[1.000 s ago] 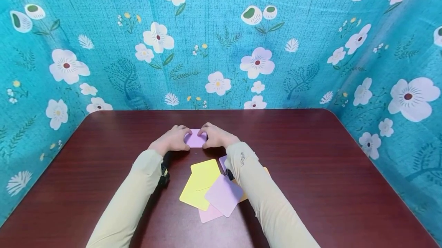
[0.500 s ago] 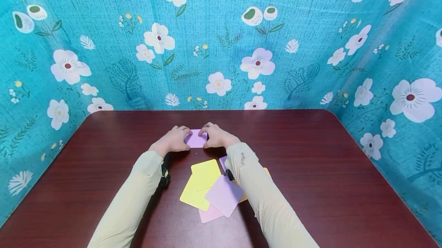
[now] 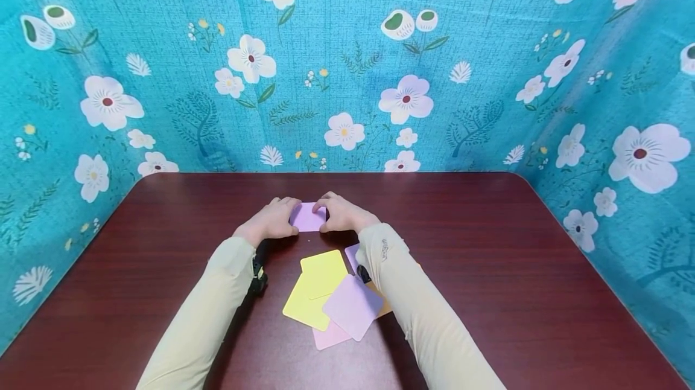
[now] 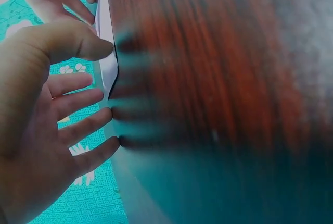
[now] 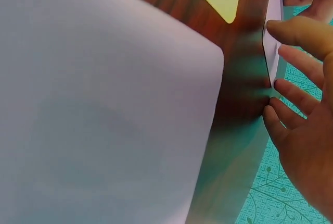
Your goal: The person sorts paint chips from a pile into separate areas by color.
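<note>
A light purple card (image 3: 307, 218) lies toward the far side of the table, between the two hands. My left hand (image 3: 274, 220) holds its left end, thumb at the near edge and index finger at the far edge. At the right end my right hand (image 3: 344, 215) grips it in the same manner. The left wrist view shows the card (image 4: 107, 70) slightly bowed, with the thumb tip at its edge and the other fingers spread onto the tabletop. In the right wrist view the card (image 5: 270, 52) sits against the right thumb.
Nearer on the dark wood table (image 3: 516, 269) lies an overlapping pile: yellow cards (image 3: 326, 272), a purple card (image 3: 353, 307), a pink card (image 3: 329, 337) and an orange card (image 3: 384, 308). The right sleeve (image 3: 418, 305) covers part of it. A flowered blue curtain (image 3: 347, 76) hangs behind.
</note>
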`<state>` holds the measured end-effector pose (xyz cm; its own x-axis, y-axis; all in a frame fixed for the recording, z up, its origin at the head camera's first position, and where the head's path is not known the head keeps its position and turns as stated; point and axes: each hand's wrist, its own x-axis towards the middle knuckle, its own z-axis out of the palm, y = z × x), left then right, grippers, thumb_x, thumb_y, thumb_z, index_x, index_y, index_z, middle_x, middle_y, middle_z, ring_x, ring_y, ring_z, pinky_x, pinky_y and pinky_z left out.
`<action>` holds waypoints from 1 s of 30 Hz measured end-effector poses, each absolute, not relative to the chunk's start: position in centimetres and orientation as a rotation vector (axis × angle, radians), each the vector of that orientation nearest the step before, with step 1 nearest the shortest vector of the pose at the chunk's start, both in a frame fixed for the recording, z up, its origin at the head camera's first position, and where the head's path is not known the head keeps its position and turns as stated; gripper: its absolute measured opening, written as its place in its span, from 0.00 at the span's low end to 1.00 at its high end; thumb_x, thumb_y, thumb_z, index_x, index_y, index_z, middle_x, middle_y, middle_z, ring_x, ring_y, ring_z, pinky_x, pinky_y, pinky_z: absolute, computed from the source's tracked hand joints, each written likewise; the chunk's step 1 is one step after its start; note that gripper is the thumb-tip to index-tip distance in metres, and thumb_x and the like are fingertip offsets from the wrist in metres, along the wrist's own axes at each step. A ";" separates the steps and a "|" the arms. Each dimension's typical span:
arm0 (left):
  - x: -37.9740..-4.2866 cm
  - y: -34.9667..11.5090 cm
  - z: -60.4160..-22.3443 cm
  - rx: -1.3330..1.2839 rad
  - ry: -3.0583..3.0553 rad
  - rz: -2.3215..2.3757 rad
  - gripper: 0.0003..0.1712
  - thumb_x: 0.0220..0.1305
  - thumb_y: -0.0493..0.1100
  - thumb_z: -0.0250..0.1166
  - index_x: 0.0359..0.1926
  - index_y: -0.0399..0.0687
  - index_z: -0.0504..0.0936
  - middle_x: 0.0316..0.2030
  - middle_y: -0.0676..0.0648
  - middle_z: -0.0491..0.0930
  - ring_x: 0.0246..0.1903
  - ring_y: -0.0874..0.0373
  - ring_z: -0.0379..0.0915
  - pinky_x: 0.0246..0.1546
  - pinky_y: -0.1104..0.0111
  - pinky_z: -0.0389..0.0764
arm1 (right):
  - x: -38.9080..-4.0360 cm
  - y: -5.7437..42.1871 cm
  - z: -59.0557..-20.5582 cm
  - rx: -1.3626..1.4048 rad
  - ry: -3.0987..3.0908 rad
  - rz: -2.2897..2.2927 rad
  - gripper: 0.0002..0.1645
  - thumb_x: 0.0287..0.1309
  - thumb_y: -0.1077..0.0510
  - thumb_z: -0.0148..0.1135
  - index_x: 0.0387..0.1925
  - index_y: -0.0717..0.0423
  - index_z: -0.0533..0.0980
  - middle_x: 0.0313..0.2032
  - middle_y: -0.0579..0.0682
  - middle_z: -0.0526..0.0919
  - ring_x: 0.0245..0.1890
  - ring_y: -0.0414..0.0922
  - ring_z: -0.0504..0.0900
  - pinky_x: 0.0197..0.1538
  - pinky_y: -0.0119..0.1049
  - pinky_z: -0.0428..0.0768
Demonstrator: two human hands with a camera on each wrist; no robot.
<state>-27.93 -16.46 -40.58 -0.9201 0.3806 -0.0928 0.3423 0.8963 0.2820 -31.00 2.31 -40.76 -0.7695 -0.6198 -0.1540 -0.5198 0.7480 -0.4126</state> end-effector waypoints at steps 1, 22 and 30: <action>-27.9 -16.5 -40.5 0.558 2.915 0.404 0.38 0.47 0.46 0.64 0.60 0.36 0.64 0.58 0.38 0.67 0.55 0.42 0.61 0.57 0.51 0.63 | -31.0 2.3 -40.7 -0.899 2.666 -0.503 0.27 0.47 0.55 0.64 0.53 0.50 0.72 0.60 0.53 0.63 0.61 0.48 0.61 0.62 0.39 0.63; -26.3 -16.1 -40.5 0.520 2.903 0.326 0.40 0.52 0.54 0.62 0.62 0.38 0.63 0.60 0.37 0.64 0.57 0.42 0.61 0.57 0.48 0.63 | -29.8 3.4 -38.8 -1.003 2.634 -0.389 0.32 0.47 0.54 0.64 0.57 0.52 0.69 0.58 0.52 0.67 0.58 0.47 0.65 0.62 0.40 0.64; -25.2 -15.7 -40.2 0.539 2.904 0.399 0.38 0.53 0.55 0.61 0.61 0.39 0.65 0.59 0.36 0.65 0.57 0.42 0.61 0.57 0.47 0.63 | -29.3 4.3 -39.1 -1.057 2.625 -0.374 0.32 0.47 0.54 0.64 0.57 0.53 0.69 0.57 0.52 0.68 0.56 0.46 0.67 0.61 0.38 0.65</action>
